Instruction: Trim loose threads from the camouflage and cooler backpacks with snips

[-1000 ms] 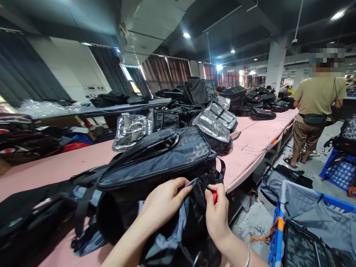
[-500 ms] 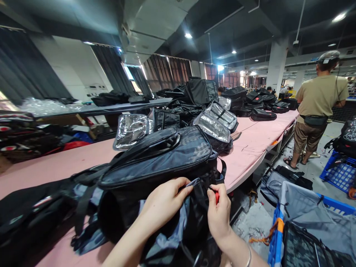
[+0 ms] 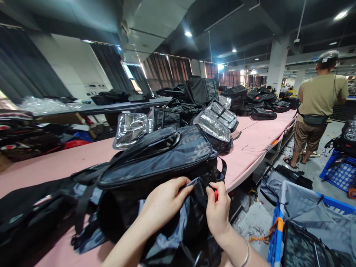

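A dark camouflage-patterned bag [image 3: 164, 159] lies in front of me on the pink-covered table [image 3: 250, 137], with its loose near part hanging toward me. My left hand [image 3: 167, 196] pinches the grey-blue fabric edge of this bag between thumb and fingers. Just to the right, my right hand [image 3: 218, 207] is closed, its thumb and forefinger together beside the bag's edge. A small red object [image 3: 216, 195] shows in the right hand's grip; most of it is hidden, so its kind cannot be told. A black strap loop stands beyond the right fingers.
Bags with silver linings [image 3: 213, 126] and more black bags are piled farther along the table. A blue crate [image 3: 275, 237] lined with grey fabric stands on the floor at right. A co-worker [image 3: 322, 100] stands beyond it, back turned. Black bags [image 3: 33, 207] lie at left.
My right hand has shifted very slightly left and up against the bag's edge. The left hand keeps its pinch on the fabric. The co-worker has moved a little.
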Tool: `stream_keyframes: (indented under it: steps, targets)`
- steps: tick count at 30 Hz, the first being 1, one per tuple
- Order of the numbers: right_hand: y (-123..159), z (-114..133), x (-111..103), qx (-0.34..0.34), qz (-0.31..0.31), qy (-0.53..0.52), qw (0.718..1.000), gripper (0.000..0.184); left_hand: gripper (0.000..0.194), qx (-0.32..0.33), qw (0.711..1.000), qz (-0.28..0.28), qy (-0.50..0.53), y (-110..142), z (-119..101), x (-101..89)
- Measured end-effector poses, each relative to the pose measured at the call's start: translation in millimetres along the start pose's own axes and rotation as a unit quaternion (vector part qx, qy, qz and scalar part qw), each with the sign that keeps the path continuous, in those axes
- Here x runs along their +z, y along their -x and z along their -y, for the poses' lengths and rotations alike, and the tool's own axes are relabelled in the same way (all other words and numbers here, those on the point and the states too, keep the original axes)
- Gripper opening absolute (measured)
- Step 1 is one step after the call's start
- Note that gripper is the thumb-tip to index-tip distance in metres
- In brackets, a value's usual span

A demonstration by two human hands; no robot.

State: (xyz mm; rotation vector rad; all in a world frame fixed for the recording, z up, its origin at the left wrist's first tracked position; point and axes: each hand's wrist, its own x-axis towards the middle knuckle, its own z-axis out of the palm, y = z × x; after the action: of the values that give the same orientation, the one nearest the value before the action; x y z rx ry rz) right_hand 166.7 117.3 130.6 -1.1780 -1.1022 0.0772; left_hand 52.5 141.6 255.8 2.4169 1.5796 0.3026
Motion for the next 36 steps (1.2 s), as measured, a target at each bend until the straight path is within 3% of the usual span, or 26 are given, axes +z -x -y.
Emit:
stream_keyframes:
  steps: [12, 17, 23, 26, 29, 31, 34, 36]
  targets:
    - [2, -4, 0, 0.002, -0.012, -0.034, 0.999, 0.009, 0.034, 0.002, 1.0, -0.005, 0.011, -1, 2, 1.0]
    - [-4, -4, -6, -0.001, 0.036, -0.034, 0.999, 0.011, 0.035, 0.004, 1.0, -0.006, 0.016, 0, 3, 1.9]
    - [-4, -35, -21, 0.085, 0.002, -0.141, 0.986, 0.015, 0.034, -0.006, 0.995, -0.008, 0.095, -5, 19, -11.8]
    - [14, -56, -32, 0.123, 0.03, -0.178, 0.976, 0.016, 0.03, -0.028, 0.981, -0.009, 0.19, -9, 29, -27.9]
    - [46, -65, -39, 0.139, 0.135, -0.177, 0.965, 0.018, 0.025, -0.055, 0.962, -0.005, 0.268, -12, 32, -43.3]
    - [68, -64, -39, 0.111, 0.189, -0.13, 0.967, 0.018, 0.023, -0.066, 0.955, -0.011, 0.287, -14, 33, -50.2]
    - [87, -59, -31, 0.052, 0.188, -0.063, 0.979, 0.035, 0.025, -0.076, 0.949, -0.017, 0.306, -16, 35, -54.9]
    - [90, -55, -23, 0.035, 0.188, -0.056, 0.98, 0.036, 0.026, -0.081, 0.942, -0.015, 0.325, -15, 36, -56.2]
